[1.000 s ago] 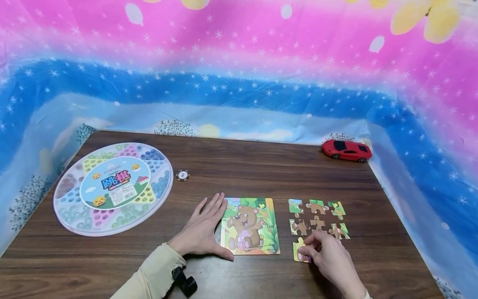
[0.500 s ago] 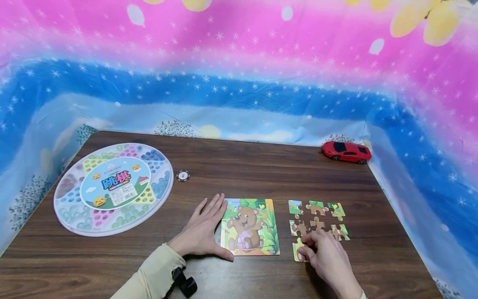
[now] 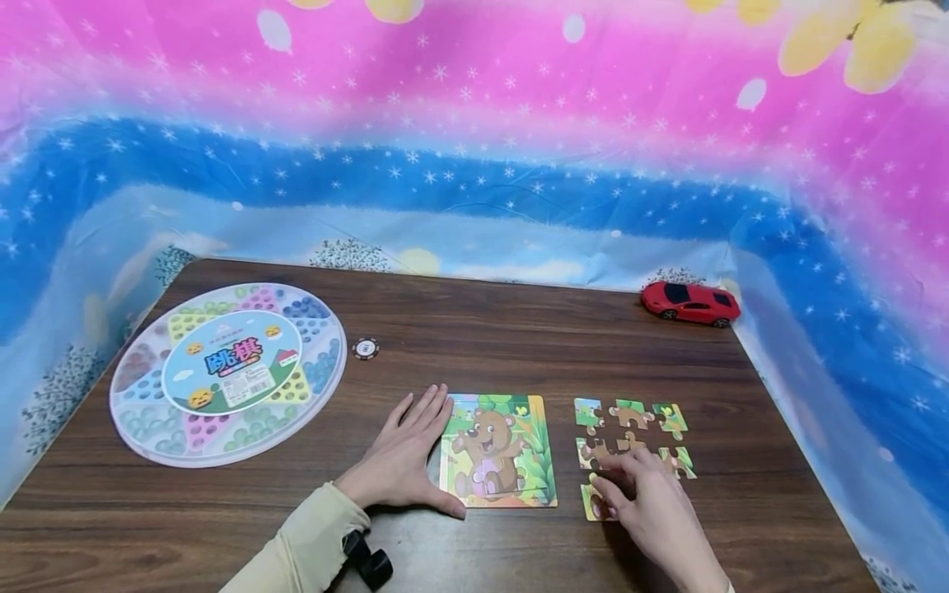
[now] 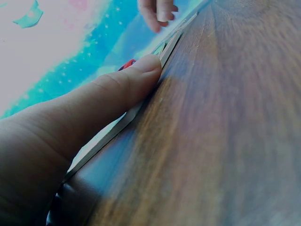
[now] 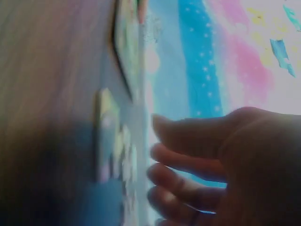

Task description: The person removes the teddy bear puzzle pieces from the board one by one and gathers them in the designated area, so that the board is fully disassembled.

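Note:
A bear puzzle board (image 3: 497, 451) lies on the wooden table (image 3: 519, 346). My left hand (image 3: 415, 436) rests flat beside it, thumb (image 4: 131, 80) pressed against the board's edge (image 4: 117, 127). To the right lie several loose puzzle pieces (image 3: 630, 413) in rows. Over the nearer pieces is my right hand (image 3: 630, 486), fingers loosely spread and touching the middle row, with a yellow piece (image 3: 591, 504) lying by its fingertips. In the right wrist view the hand (image 5: 211, 160) holds nothing, and the pieces (image 5: 110, 136) lie flat on the table.
A round Chinese checkers box (image 3: 226, 372) sits at the left, with a small black-and-white chip (image 3: 365, 348) beside it. A red toy car (image 3: 691, 303) stands at the far right corner. Bright patterned cloth (image 3: 474, 123) walls the table's back and sides.
My right hand has let go of the yellow piece it pinched and shifted slightly forward over the middle row. The left hand and the board have not moved.

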The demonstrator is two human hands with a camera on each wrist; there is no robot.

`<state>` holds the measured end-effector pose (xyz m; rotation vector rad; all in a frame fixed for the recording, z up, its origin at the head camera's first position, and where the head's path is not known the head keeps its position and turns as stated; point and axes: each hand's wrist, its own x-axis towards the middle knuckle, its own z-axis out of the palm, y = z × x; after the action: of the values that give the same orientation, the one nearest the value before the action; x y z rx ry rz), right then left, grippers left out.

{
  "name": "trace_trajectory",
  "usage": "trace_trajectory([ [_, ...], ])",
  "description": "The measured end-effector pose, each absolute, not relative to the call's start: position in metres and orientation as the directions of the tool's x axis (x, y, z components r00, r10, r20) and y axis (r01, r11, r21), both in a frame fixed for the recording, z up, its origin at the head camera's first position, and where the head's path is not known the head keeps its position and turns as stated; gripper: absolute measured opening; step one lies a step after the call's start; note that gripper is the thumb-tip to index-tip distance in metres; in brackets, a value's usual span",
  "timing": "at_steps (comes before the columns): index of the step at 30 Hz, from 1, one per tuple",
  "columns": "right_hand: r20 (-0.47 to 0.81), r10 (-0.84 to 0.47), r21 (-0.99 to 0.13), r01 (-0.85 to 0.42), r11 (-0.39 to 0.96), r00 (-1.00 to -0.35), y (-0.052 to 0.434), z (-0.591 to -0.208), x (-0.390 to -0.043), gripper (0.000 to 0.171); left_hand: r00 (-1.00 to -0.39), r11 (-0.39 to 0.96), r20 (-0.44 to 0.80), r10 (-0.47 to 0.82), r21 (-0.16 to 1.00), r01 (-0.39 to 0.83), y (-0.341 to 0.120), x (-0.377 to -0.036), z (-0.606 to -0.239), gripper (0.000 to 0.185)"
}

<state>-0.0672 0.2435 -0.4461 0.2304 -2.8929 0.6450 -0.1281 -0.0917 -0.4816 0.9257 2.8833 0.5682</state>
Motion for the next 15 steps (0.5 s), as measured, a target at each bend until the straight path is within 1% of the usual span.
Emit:
trace_trajectory([
  [3,0.277,-0.149,-0.426,-0.261,0.867,-0.949,0.234,-0.444,-0.071,0.02,-0.819,0.754,0.057,0.57,0.358,0.55,-0.092,-0.129,-0.481,0.143],
  [7,0.321,-0.257,-0.411,-0.378,0.829,-0.912,0.212,-0.443,-0.075,0.02,-0.82,0.756,0.059,0.57,0.354,0.551,-0.092,-0.129,-0.482,0.142],
  [9,0.32,-0.332,-0.383,-0.442,0.811,-0.887,0.2,-0.443,-0.076,0.023,-0.819,0.754,0.06,0.571,0.357,0.552,-0.092,-0.129,-0.481,0.142],
  [11,0.297,-0.4,-0.354,-0.489,0.797,-0.867,0.188,-0.445,-0.077,0.03,-0.818,0.751,0.061,0.572,0.361,0.552,-0.092,-0.128,-0.481,0.142],
  [15,0.226,-0.488,-0.308,-0.537,0.785,-0.843,0.169,-0.449,-0.08,0.046,-0.816,0.749,0.062,0.574,0.363,0.555,-0.091,-0.127,-0.481,0.142],
])
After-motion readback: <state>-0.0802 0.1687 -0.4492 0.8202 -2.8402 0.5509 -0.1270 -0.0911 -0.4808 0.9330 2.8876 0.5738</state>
